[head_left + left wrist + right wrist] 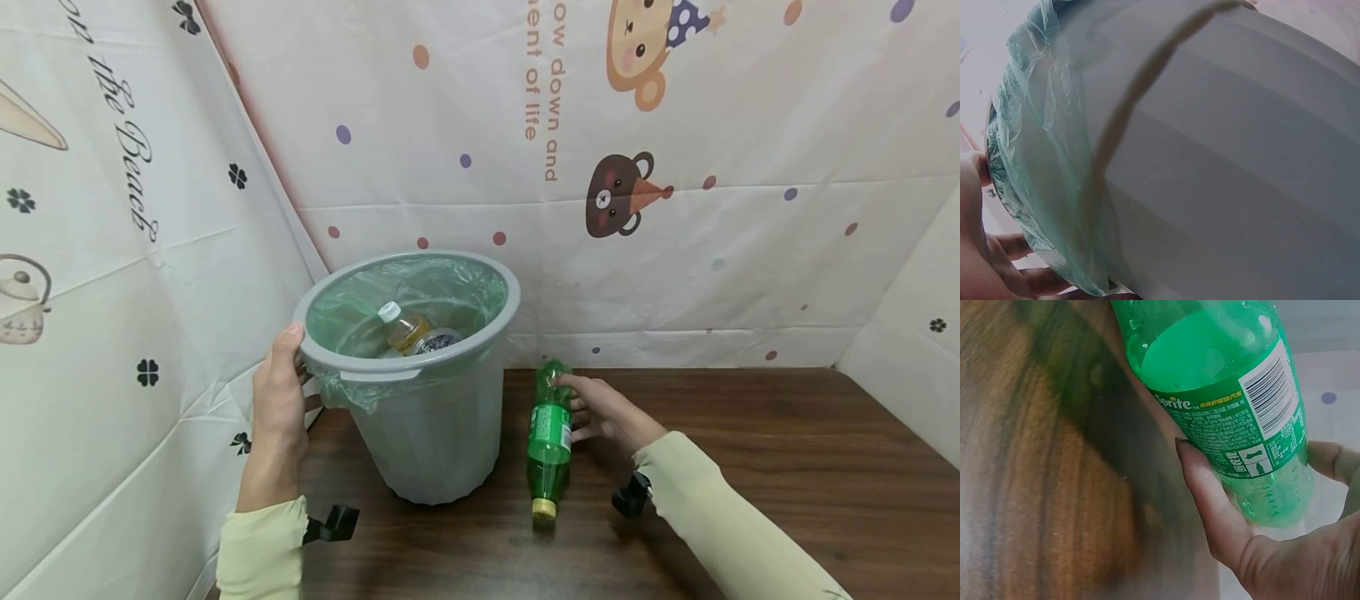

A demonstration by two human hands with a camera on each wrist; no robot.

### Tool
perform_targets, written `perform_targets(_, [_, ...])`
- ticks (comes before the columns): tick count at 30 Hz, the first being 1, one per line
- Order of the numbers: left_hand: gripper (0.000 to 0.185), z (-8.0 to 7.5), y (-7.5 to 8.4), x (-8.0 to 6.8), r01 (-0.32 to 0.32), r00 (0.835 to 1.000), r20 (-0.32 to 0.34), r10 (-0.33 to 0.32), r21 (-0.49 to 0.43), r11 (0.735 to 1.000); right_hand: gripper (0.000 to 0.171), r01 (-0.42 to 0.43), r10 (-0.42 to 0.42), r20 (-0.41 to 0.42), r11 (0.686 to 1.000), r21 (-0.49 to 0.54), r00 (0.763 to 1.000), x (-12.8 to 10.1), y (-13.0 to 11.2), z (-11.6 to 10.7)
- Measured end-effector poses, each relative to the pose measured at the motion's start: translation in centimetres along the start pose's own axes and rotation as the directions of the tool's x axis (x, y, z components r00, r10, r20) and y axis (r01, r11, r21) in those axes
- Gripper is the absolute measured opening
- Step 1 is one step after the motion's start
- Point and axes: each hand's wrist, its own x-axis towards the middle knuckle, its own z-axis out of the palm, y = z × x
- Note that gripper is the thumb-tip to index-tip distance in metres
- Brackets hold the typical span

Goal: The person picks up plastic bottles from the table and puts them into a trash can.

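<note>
At the grey trash bin (435, 442), my left hand (279, 400) grips the left side of the rim. Its thumb lies at the rim and its fingers reach under the bunched green bag liner (1047, 169). To the right of the bin, my right hand (603, 408) holds a green Sprite bottle (550, 433) by its base end, the yellow cap pointing toward me. Thumb and fingers (1210, 500) go round the bottle below the barcode label (1269, 394). Some liquid shows inside it.
Inside the lined bin lie a bottle with a white cap (405, 327) and another clear container with a dark pattern (437, 340). The bin stands on a dark wooden table (750, 450). Printed white cloth (420, 150) hangs behind and at both sides.
</note>
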Motion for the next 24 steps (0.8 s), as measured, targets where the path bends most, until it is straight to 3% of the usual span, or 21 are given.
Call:
perform_targets(10, [0.039,0.0,-0.1,0.1,-0.028,1.000,0.006,0.028,-0.018,0.999,0.064,0.018,-0.017,-0.012,0.996,0.086,1.000,-0.7,-1.5,-0.4])
perform_targets(16, [0.040,0.0,-0.1,0.1,-0.016,1.000,0.008,0.016,-0.003,1.000,0.074,0.032,-0.032,0.006,0.995,0.095,0.999,-1.0,-2.2,-1.0])
perform_targets(24, [0.040,-0.1,-0.1,0.0,-0.022,1.000,0.007,0.022,-0.011,1.000,0.075,0.048,-0.049,0.008,0.990,0.133,0.999,-1.9,-3.7,-1.3])
